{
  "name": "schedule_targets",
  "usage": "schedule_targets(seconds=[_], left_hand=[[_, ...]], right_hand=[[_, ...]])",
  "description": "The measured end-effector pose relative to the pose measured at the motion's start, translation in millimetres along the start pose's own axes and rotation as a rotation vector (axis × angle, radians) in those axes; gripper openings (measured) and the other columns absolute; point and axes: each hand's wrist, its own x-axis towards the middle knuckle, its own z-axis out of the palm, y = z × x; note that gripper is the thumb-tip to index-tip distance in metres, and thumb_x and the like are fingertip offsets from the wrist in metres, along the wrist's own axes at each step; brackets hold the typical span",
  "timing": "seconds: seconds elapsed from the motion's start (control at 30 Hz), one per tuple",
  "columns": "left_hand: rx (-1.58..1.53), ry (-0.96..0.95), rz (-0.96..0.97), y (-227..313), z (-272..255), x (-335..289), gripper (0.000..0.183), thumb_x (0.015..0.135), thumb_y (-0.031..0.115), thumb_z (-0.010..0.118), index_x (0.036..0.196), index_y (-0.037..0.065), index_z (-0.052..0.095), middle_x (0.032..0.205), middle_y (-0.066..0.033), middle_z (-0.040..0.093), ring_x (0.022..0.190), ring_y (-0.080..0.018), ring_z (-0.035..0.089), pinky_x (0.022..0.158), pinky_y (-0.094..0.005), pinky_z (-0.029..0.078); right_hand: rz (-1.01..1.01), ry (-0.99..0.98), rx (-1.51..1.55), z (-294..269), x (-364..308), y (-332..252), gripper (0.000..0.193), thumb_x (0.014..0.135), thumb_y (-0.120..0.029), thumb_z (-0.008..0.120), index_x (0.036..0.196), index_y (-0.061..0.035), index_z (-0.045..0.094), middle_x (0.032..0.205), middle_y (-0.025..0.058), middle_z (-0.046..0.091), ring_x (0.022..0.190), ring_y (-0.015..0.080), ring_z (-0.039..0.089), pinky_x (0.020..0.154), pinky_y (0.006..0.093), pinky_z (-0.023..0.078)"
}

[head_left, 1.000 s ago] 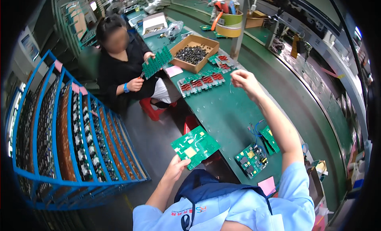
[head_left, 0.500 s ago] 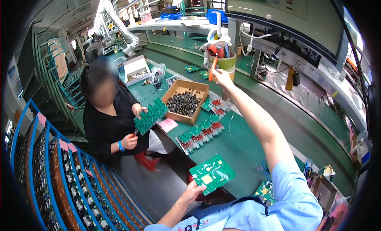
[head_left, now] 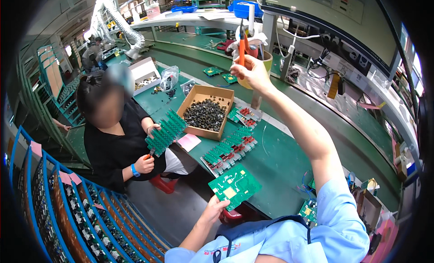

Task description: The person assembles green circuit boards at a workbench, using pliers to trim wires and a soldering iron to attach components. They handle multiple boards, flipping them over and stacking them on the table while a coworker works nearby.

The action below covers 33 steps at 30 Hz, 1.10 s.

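Note:
My left hand [head_left: 213,209] grips the near left edge of a green circuit board [head_left: 236,187] with pale square patches, tilted above the bench's near edge. My right arm is stretched far forward. At its end, my right hand [head_left: 253,73] is closed on orange-handled pliers [head_left: 242,48], held upright with the dark tip pointing up; the exact jaw type is too small to tell. Behind them is a greenish tool holder [head_left: 267,64], partly hidden by my hand. Beyond the board I hold, a row of green boards with red parts [head_left: 230,152] lies on the green bench.
A cardboard box [head_left: 208,111] of small black components stands mid-bench, with a pink paper [head_left: 189,142] beside it. At the left, a seated co-worker [head_left: 115,141] holds a green board panel [head_left: 166,134] and an orange-handled tool. Blue racks [head_left: 81,204] fill the lower left; a monitor [head_left: 334,23] hangs upper right.
My right hand has raised the pliers from the tool holder, turning them upright. My left hand has moved the circuit board slightly left and up in the view, which has shifted too.

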Motion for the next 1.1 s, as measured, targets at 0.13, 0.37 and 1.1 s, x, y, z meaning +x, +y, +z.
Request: schedule_targets(seconds=[0.13, 0.37, 1.1], left_hand=[[0.016, -0.007, 0.003, 10, 6, 15, 0.045, 0.071, 0.006, 0.055, 0.112, 0.000, 0.040, 0.106, -0.0085, 0.052, 0.096, -0.0168, 0.051, 0.082, -0.0292, 0.039], [0.148, -0.051, -0.097, 6, 9, 51, 0.038, 0.075, 0.013, 0.055, 0.111, 0.005, 0.042, 0.096, -0.0006, 0.052, 0.077, -0.0058, 0.048, 0.061, -0.0184, 0.038], [0.239, -0.116, -0.038, 24, 59, 103, 0.039, 0.073, 0.011, 0.054, 0.110, 0.005, 0.043, 0.103, -0.0048, 0.052, 0.089, -0.0137, 0.052, 0.071, -0.0279, 0.044]], right_hand=[[0.010, -0.032, 0.095, -7, -56, -52, 0.016, 0.072, -0.010, 0.056, 0.085, -0.0050, 0.050, 0.063, -0.0037, 0.041, 0.052, 0.0040, 0.033, 0.048, 0.0167, 0.026], [0.350, -0.361, -0.382, -84, -185, -77, 0.021, 0.076, -0.023, 0.054, 0.069, -0.0037, 0.056, 0.056, -0.0046, 0.044, 0.051, 0.0035, 0.036, 0.045, 0.0199, 0.029], [1.024, -0.280, 0.685, -44, -374, -51, 0.064, 0.067, -0.016, 0.062, 0.121, -0.0071, 0.029, 0.088, 0.0106, 0.047, 0.079, 0.0180, 0.049, 0.070, 0.0292, 0.039]])
